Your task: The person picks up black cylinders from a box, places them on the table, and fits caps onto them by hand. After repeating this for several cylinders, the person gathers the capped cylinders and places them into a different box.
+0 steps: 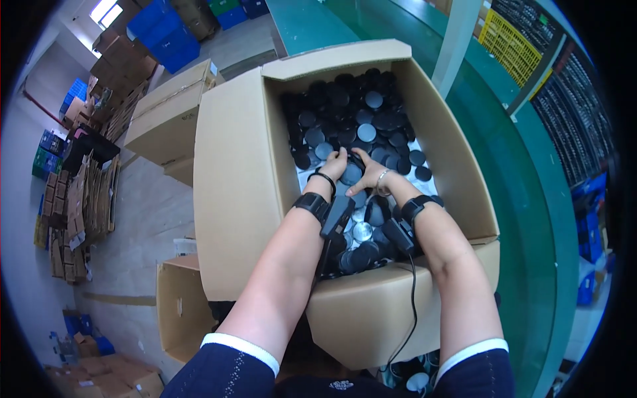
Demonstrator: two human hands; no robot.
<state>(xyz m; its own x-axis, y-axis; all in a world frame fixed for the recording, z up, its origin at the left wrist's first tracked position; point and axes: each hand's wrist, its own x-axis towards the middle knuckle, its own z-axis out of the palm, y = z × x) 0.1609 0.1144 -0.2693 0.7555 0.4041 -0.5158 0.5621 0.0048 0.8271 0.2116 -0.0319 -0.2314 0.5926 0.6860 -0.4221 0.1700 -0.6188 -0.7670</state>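
A large open cardboard box [249,179] stands before me, with many loose black round discs [338,96] inside. Both my arms reach over its near side into the pile. My left hand [334,166] is curled at the left edge of a dark disc [352,174]. Opposite it, my right hand [369,174] has its thumb and fingers bent around the same disc from the right. Their fingertips are partly hidden among the other discs. One shinier, silvery disc [362,231] lies nearer me, between my wrists.
Black wrist straps with box-shaped devices [338,215] sit on both forearms, and a cable [414,298] hangs over the box's near flap. A green bench [531,245] runs along the right, with a pale post [458,50]. Closed cartons [169,116] and blue crates [164,36] stand at left.
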